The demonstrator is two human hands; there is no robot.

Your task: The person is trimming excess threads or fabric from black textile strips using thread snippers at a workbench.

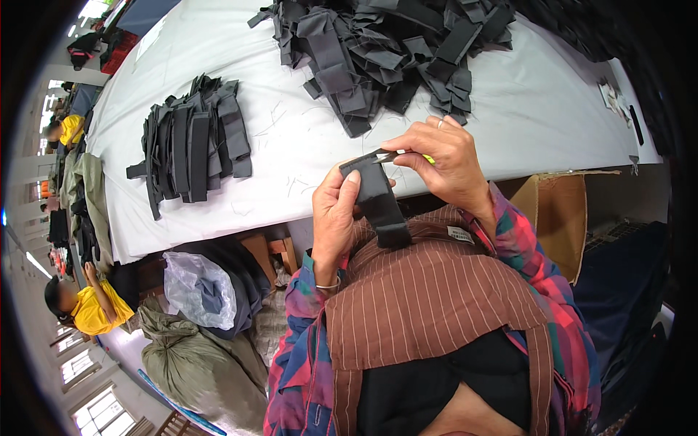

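My left hand (337, 211) pinches a dark grey fabric strip (379, 203) near its upper end, thumb on top. The strip's lower end hangs down in front of my striped apron. In my right hand (443, 163) is a small pair of thread snips (388, 157), with metal blades and a bit of yellow-green showing between the fingers. The blade tips are at the strip's top edge; whether they touch a thread is too small to tell. Beyond my hands lies a large loose heap of dark fabric strips (349, 65). A neater pile of strips (190, 145) lies to the left.
A white-covered table (280, 131) carries the piles and scattered loose threads. Below its edge stand a cardboard box (556, 218) on the right, and a clear plastic bag (196, 287) and an olive sack (196, 356) on the left. A person in yellow (102, 309) sits farther left.
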